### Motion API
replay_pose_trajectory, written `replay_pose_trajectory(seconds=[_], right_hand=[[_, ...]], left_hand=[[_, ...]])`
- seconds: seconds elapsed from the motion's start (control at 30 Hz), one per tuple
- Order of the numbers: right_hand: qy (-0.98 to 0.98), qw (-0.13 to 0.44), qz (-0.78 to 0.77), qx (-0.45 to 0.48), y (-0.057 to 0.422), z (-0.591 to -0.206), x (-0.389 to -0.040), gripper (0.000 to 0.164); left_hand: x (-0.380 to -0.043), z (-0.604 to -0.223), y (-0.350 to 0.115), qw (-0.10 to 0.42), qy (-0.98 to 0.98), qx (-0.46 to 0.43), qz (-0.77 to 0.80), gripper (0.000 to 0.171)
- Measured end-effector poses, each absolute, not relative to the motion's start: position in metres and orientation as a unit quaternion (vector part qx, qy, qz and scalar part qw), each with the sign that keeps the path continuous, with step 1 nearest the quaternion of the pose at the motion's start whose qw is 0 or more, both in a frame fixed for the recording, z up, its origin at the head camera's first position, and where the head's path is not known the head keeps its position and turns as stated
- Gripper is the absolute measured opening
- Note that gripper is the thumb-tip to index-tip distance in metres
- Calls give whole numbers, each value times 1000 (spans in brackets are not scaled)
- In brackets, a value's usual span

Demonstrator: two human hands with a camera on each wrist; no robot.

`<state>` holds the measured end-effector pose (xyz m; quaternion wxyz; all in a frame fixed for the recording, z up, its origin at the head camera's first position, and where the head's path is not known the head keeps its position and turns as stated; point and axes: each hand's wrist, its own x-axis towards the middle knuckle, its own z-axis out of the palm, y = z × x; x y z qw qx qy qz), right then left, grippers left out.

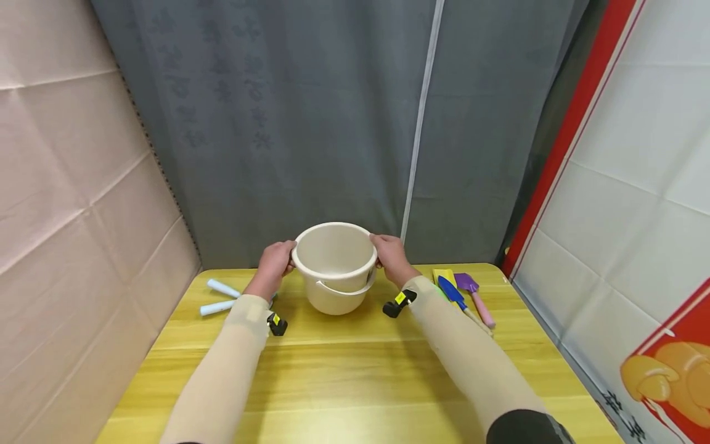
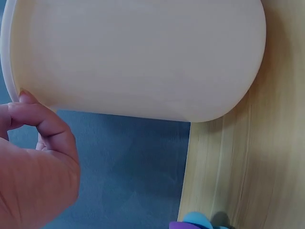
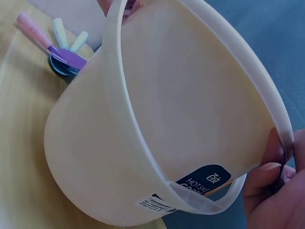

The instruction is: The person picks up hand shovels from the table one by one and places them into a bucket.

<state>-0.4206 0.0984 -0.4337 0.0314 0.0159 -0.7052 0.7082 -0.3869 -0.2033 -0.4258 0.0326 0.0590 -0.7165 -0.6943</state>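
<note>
A cream plastic bucket (image 1: 334, 295) stands near the far side of the table, its opening facing up and toward me. My left hand (image 1: 275, 264) grips the rim on the left, with curled fingers (image 2: 50, 121) under the edge in the left wrist view. On the opposite side my right hand (image 1: 392, 258) pinches the rim between thumb and fingers. The bail handle (image 1: 346, 291) hangs down against the bucket's near side. A dark blue label (image 3: 204, 179) shows on the bucket in the right wrist view. Whether the base touches the table cannot be told.
Two light-blue handles (image 1: 217, 307) lie left of the bucket, their heads hidden behind my left hand. To the right lie a blue trowel (image 1: 452, 290), a purple shovel (image 1: 467, 282) with a pink handle and a yellow item (image 1: 444, 275). A grey curtain (image 1: 310, 123) hangs behind the wooden table (image 1: 333, 382).
</note>
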Motion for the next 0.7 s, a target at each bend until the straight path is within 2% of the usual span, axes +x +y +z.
replay_pose_trajectory(seconds=[0.27,0.7], right_hand=[[-711,23,703,5,117,-431,-403,38],[-711,8,704,-2,140,-428,-370,39]], left_hand=[[-381,-431,-191,17,-702,58,-710,31],[-351,-434,-173,7,-695,45,-718,27]])
